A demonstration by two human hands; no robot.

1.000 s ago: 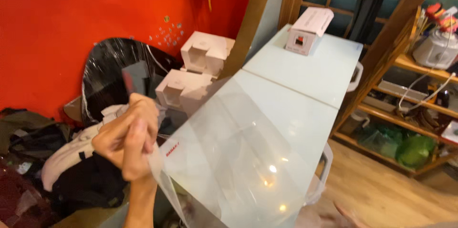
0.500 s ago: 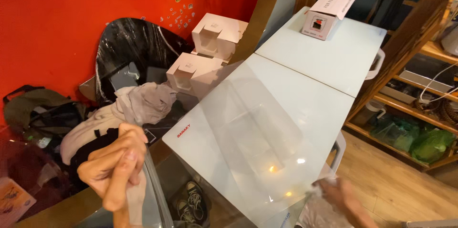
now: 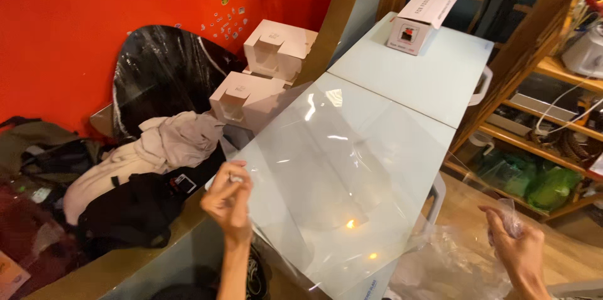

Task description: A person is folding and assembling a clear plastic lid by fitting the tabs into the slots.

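Clear plastic sheet (image 3: pixel 339 168) spread over the counter (image 3: pixel 433 74) | left hand (image 3: pixel 229 202) fingers pinch its near corner | right hand (image 3: pixel 518 246) fingers grip crumpled film (image 3: pixel 452 262) beside the counter | sheet not flat yet

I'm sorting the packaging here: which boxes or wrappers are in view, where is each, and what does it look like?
Open box: far end of the white table, pale pink-white, lid flap up.
Two cartons: stacked by the red wall, white, with cut-out tops.
Clear sheet: spread over the near table, pinched by the left hand.
Crumpled clear wrap: in the right hand, low right.
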